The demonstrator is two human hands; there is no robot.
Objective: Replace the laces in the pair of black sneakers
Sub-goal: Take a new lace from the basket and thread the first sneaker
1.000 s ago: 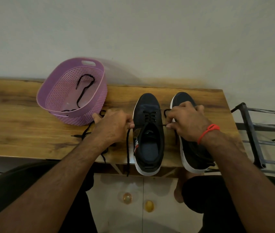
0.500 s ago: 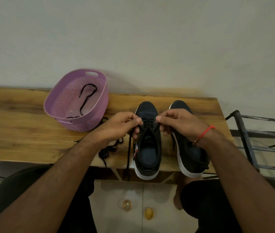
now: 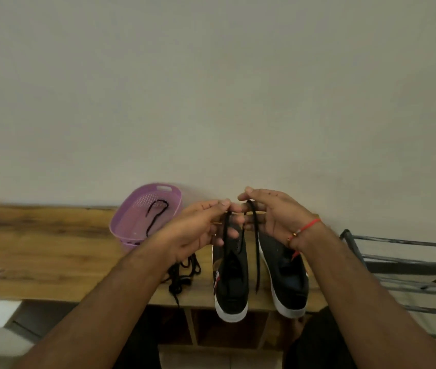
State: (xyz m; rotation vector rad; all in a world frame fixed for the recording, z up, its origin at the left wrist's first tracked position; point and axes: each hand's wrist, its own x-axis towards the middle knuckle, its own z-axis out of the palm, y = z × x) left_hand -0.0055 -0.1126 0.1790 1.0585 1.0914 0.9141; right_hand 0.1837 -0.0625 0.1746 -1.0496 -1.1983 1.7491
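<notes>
Two hands up over the shoes, and both are pinching lace. Left hand (image 3: pixel 198 230) grips one strand of the black lace (image 3: pixel 257 251) between thumb and fingertips; right hand (image 3: pixel 272 217) pinches the other strand just beside it, a red thread (image 3: pixel 308 227) round that wrist. Both strands run down to the left sneaker (image 3: pixel 231 283), which stands on the wooden table (image 3: pixel 52 251) with its heel over the near edge. Right sneaker (image 3: pixel 287 278) sits just beside it, touching or nearly so. Loose laces (image 3: pixel 182 275) lie in a tangle on the table left of the shoes. Another lace (image 3: pixel 155 214) lies inside the purple basket (image 3: pixel 131 225) further back. Metal rack (image 3: pixel 408 265) off to the right.
</notes>
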